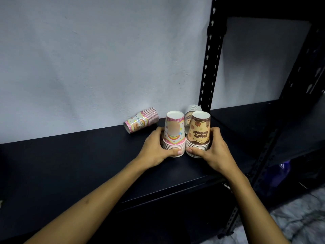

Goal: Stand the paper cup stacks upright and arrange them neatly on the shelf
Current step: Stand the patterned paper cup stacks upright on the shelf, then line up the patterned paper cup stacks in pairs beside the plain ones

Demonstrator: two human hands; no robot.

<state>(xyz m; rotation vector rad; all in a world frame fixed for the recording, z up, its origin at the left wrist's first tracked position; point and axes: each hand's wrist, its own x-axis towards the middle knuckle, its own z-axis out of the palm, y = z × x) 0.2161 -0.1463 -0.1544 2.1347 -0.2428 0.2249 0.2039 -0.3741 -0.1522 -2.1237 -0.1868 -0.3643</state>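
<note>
Both forearms are bare from wrist to the frame's lower edge, with no sleeves visible. The left hand (156, 147) and right hand (213, 148) wear no gloves. Thumbnails are short, unpainted.

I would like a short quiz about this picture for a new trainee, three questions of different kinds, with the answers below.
1. True or false: the pink cup stack held by the left hand stands with its rims down on the shelf.
2. Which stack does the right hand hold? A) the brown cup stack B) a blue stack C) a green stack
3. Fill in: the cup stack by the wall, to the left, lies on its ____.

Key:
1. True
2. A
3. side

A fourth stack behind the two held ones is mostly hidden.
</note>
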